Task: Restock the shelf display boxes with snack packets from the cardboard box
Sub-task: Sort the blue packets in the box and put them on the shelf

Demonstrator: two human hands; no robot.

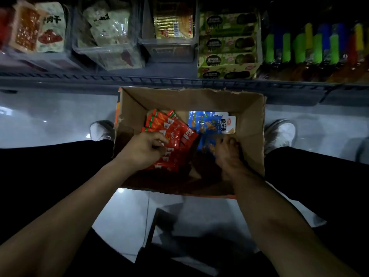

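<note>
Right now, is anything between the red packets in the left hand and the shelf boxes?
Only the box's far wall and the shelf's front rail lie between; both sit low. The left hand grips the red packets inside the box, so lifting should clear them to the shelf boxes.

One cardboard box (251,120) sits at centre, holding a fan of roughly six red snack packets (175,132) at its 9 o'clock side and about three blue snack packets (207,122) toward 2 o'clock; exact counts are hidden by overlap. Two hands (143,148) reach in. At 12 o'clock, the shelf (139,80) carries three clear display boxes (169,47) and one green carton (227,68). Two shoes (99,129) flank the box.
</note>
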